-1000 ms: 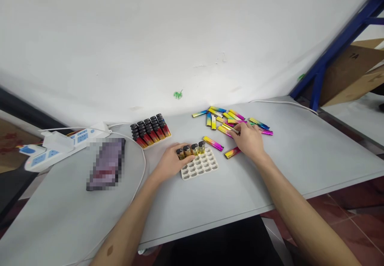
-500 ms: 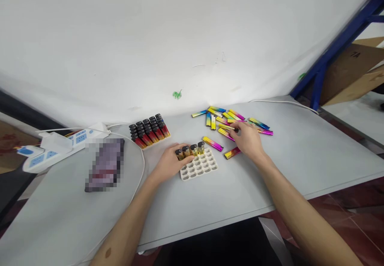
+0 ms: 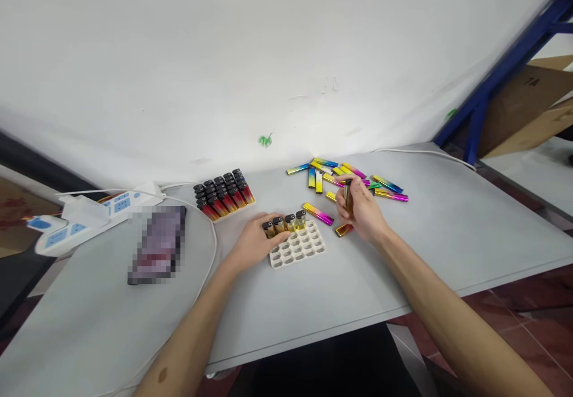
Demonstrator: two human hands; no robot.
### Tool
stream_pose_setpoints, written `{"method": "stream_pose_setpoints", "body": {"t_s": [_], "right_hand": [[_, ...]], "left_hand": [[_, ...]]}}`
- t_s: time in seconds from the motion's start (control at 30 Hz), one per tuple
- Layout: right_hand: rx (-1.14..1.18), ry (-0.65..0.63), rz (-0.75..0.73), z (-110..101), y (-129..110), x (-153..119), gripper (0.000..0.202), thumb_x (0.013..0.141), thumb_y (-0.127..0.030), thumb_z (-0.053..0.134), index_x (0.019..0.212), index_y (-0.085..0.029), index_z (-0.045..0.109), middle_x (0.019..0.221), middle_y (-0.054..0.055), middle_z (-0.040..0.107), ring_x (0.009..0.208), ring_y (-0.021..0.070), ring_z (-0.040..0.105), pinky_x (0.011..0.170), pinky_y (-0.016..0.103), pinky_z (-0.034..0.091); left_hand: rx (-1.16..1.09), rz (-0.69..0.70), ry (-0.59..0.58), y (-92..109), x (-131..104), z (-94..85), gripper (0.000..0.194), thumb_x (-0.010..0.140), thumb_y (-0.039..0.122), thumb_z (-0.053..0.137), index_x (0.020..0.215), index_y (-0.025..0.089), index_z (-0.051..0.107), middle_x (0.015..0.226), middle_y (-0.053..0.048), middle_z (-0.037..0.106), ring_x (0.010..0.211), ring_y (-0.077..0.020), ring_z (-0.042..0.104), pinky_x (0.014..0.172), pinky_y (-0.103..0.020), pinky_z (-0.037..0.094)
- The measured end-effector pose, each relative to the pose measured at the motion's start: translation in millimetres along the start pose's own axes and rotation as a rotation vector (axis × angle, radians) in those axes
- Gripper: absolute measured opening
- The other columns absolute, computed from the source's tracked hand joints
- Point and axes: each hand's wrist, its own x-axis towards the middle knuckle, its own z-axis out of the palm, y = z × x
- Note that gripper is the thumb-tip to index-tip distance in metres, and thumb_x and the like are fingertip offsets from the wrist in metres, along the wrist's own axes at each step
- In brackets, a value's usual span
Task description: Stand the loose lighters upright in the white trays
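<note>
A white plastic tray (image 3: 298,251) with rows of oval holes lies in front of me. Several gold lighters with black tops (image 3: 290,222) stand along its far row. My left hand (image 3: 253,243) is closed around the left end of that row, thumb in front and fingers behind. Upright in the closed fingers of my right hand (image 3: 363,209) is another lighter (image 3: 348,189), raised above the table. Around and behind this hand lie loose lighters in shiny yellow, blue and pink (image 3: 317,213). One red and yellow lighter (image 3: 344,230) lies just below it.
A second tray packed with red and gold lighters (image 3: 224,197) stands at the back left. Farther left are a blurred-out dark item (image 3: 159,245), a white power strip (image 3: 101,215) and a white cable (image 3: 213,242). A white wall (image 3: 268,74) rises behind the grey table (image 3: 425,230).
My right hand has picked a lighter from the loose pile, lifted it and turned it upright, drawing slightly left. My left hand stays at the tray.
</note>
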Motion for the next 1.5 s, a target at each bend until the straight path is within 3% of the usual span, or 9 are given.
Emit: {"method": "stream_pose_setpoints", "body": {"t_s": [0.1, 0.27, 0.37, 0.5, 0.7, 0.93, 1.03, 1.23, 1.5], "right_hand": [[0.012, -0.025, 0.077, 3.6, 3.5, -0.1, 0.044, 0.089, -0.068, 0.051, 0.106, -0.028, 0.058, 0.061, -0.007, 0.042, 0.042, 0.0076, 0.027, 0.039, 0.021, 0.02], [-0.108, -0.041, 0.092, 3.5, 5.9, 0.1, 0.038, 0.088, -0.057, 0.061, 0.102, -0.022, 0.063, 0.071, -0.003, 0.052, 0.053, 0.0097, 0.043, 0.042, 0.022, 0.031], [-0.134, -0.062, 0.083, 4.9, 4.3, -1.5, 0.04, 0.086, -0.058, 0.062, 0.109, -0.024, 0.062, 0.067, -0.005, 0.043, 0.052, 0.0106, 0.044, 0.041, 0.023, 0.036], [-0.013, -0.062, 0.122, 6.4, 3.4, -1.9, 0.048, 0.088, -0.067, 0.052, 0.104, -0.023, 0.063, 0.066, -0.006, 0.035, 0.046, 0.0086, 0.033, 0.036, 0.022, 0.027], [-0.056, -0.079, 0.096, 8.8, 3.3, -4.3, 0.04, 0.085, -0.064, 0.061, 0.092, -0.026, 0.05, 0.077, -0.003, 0.057, 0.059, 0.0131, 0.052, 0.042, 0.023, 0.04], [-0.081, -0.189, 0.151, 5.0, 5.4, -4.3, 0.058, 0.089, -0.074, 0.039, 0.066, -0.022, 0.051, 0.049, -0.005, 0.031, 0.044, 0.0096, 0.019, 0.042, 0.025, 0.016], [-0.088, -0.135, 0.174, 3.0, 8.5, -1.6, 0.063, 0.092, -0.069, 0.037, 0.05, -0.022, 0.043, 0.043, -0.005, 0.025, 0.042, 0.0092, 0.014, 0.043, 0.027, 0.014], [-0.077, -0.022, 0.155, 5.0, 6.3, -1.1, 0.053, 0.092, -0.046, 0.039, 0.044, -0.022, 0.041, 0.039, -0.004, 0.025, 0.039, 0.0094, 0.017, 0.042, 0.027, 0.013], [-0.066, 0.034, 0.169, 5.0, 3.6, -1.1, 0.055, 0.092, -0.056, 0.04, 0.048, -0.023, 0.04, 0.041, -0.004, 0.025, 0.039, 0.0097, 0.018, 0.042, 0.027, 0.014]], "left_hand": [[-0.005, -0.003, -0.001, 0.1, 0.2, -0.3, 0.039, 0.08, 0.049, 0.068, 0.111, 0.026, 0.071, 0.11, -0.001, 0.071, 0.097, -0.0225, 0.067, 0.089, -0.032, 0.05], [-0.014, -0.008, -0.011, 0.5, 0.3, 0.0, 0.04, 0.079, 0.05, 0.069, 0.111, 0.025, 0.071, 0.111, -0.001, 0.071, 0.101, -0.0229, 0.067, 0.09, -0.032, 0.05], [-0.02, -0.016, -0.01, 0.7, 0.2, 0.3, 0.041, 0.079, 0.051, 0.069, 0.112, 0.025, 0.07, 0.11, -0.001, 0.071, 0.1, -0.0223, 0.067, 0.089, -0.032, 0.05], [-0.013, -0.013, -0.007, 1.0, 0.1, 0.2, 0.039, 0.08, 0.049, 0.069, 0.111, 0.026, 0.071, 0.111, -0.001, 0.071, 0.1, -0.0219, 0.066, 0.09, -0.031, 0.05], [-0.008, -0.002, -0.012, 1.7, -0.4, 0.0, 0.038, 0.08, 0.049, 0.068, 0.109, 0.025, 0.071, 0.11, -0.001, 0.072, 0.099, -0.0226, 0.067, 0.089, -0.032, 0.05], [-0.001, 0.001, -0.005, 0.5, 0.0, 0.6, 0.037, 0.08, 0.048, 0.068, 0.108, 0.025, 0.071, 0.109, -0.001, 0.072, 0.098, -0.0224, 0.067, 0.087, -0.031, 0.05], [-0.002, 0.009, -0.006, 0.2, 0.0, 0.1, 0.036, 0.08, 0.048, 0.068, 0.108, 0.025, 0.071, 0.11, -0.001, 0.072, 0.099, -0.0226, 0.067, 0.088, -0.032, 0.05], [-0.017, -0.012, -0.01, 1.4, -0.3, 0.0, 0.039, 0.08, 0.049, 0.067, 0.111, 0.025, 0.071, 0.11, -0.002, 0.071, 0.099, -0.0231, 0.067, 0.087, -0.033, 0.051], [-0.014, -0.012, -0.002, 0.0, 0.0, 0.9, 0.04, 0.08, 0.051, 0.068, 0.111, 0.026, 0.071, 0.113, -0.002, 0.072, 0.102, -0.0235, 0.066, 0.09, -0.032, 0.051]]}}
